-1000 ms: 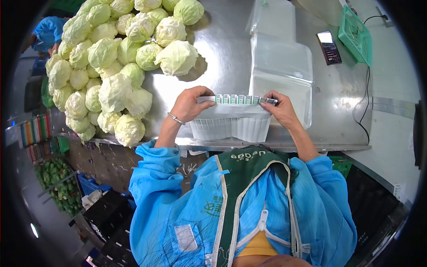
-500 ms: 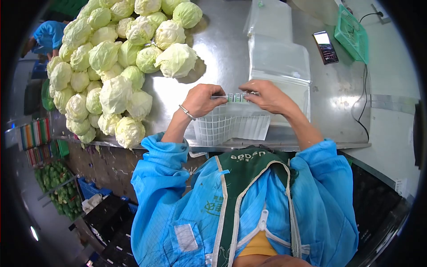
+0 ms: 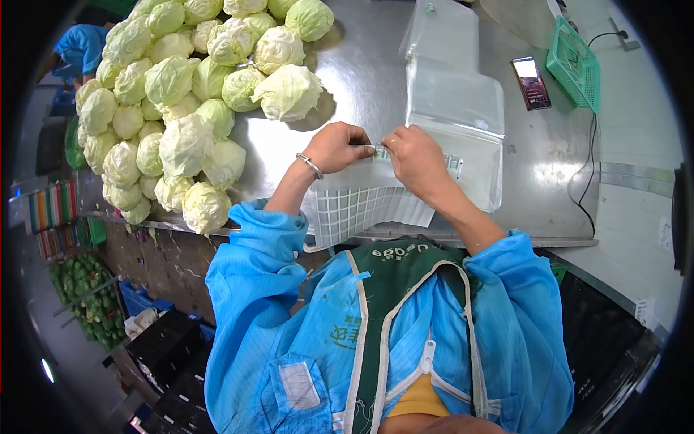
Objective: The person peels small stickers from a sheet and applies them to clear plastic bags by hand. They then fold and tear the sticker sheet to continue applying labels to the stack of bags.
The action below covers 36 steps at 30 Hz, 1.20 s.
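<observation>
Working right at the near edge of the steel table [image 3: 361,79]. Pinching a strip of labels [image 3: 379,150] with the left hand [image 3: 338,147], thumb and fingertips clamped on its left end. Meeting it with the right hand [image 3: 413,160], likewise closed tight on the strip, just beside the left, knuckles nearly touching. Trailing out, it seems, past the right hand onto the clear plastic bags [image 3: 455,108], with that far end lying flat there. Holding all this just above a white mesh sheet [image 3: 361,206], spread on the table and hanging a little over the front edge. Wearing a metal bangle [image 3: 311,165] on the left wrist. Sitting off to the left: a big heap of cabbages [image 3: 181,94], piled high. Lying farther right, well apart from both hands: a phone [image 3: 531,83], screen up, near a green basket [image 3: 576,65]. Showing at the far top left: a co-worker's blue sleeve [image 3: 79,47].
</observation>
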Available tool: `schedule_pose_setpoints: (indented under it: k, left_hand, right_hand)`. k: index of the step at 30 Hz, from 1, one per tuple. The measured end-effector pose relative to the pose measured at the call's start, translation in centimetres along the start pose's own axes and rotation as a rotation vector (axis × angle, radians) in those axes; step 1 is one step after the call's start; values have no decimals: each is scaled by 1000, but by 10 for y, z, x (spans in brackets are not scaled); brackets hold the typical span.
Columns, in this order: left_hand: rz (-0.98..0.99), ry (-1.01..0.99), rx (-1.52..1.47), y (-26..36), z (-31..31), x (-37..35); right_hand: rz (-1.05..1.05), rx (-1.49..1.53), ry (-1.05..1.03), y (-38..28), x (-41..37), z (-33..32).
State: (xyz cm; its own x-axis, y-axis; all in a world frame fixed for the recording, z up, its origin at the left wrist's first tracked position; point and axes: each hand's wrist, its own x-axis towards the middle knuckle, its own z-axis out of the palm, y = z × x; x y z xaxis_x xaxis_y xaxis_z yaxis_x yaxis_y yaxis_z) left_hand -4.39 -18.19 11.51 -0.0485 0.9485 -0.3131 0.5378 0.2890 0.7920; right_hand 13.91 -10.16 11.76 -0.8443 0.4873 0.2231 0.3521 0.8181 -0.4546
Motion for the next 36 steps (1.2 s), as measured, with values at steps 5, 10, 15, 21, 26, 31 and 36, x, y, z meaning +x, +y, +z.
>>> schedule_pose_setpoints:
  k: [5,10,15,21,26,31,36]
  left_hand:
    - [-107,-40,-234,-15,4,10]
    - [-185,36,-170,-31,7,14]
    - [-181,110,68,-72,-25,-8]
    - [-12,620,605,-50,-46,-36]
    - [455,293,188,7,60,13]
    - [453,64,386,10,152,49]
    - [454,33,312,-17,159,64]
  right_hand:
    - [-36,6,106,1,-14,14]
    - [59,357,130,8,-33,31]
    - [745,1276,24,52,-64,14]
    - [1093,1340,336,123,-116,-15]
    - [1200,1097,423,155,-124,-18]
    - [1127,782,405,175,-116,0]
    - [1105,78,138,190,-111,20]
